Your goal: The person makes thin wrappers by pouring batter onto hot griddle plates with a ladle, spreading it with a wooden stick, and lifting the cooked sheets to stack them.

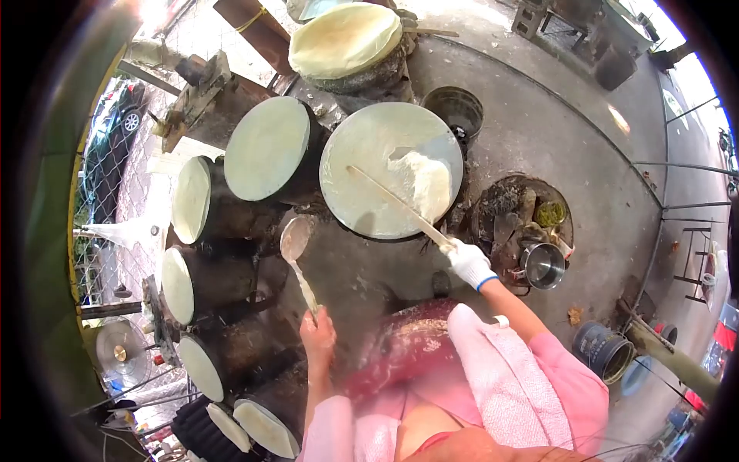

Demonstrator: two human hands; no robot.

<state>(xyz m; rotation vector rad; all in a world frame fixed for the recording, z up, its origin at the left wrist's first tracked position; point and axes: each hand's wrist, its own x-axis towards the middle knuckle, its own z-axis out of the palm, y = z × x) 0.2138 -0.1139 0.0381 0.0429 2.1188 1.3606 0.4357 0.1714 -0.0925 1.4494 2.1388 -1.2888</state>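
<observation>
My left hand (317, 336) is closed around the handle of a ladle (297, 237), whose bowl is coated with pale batter. On my right hand (469, 263) is a white glove, and its fingers grip a long, flat wooden stick (389, 199). That stick reaches across a round griddle (346, 138) in front of me. A thick patch of creamy batter (431, 185) lies on the griddle's right side, and a thin pale film covers much of the rest. The ladle is apart from the griddle, to its lower left.
More round pale-topped griddles (265, 150) curve along my left. A large pale round (346, 42) tops a stand at the back. Right of the griddle are a dark bucket (453, 112) and a round tray (566, 208) with a steel pot (543, 266). Another bucket (603, 353) stands lower right.
</observation>
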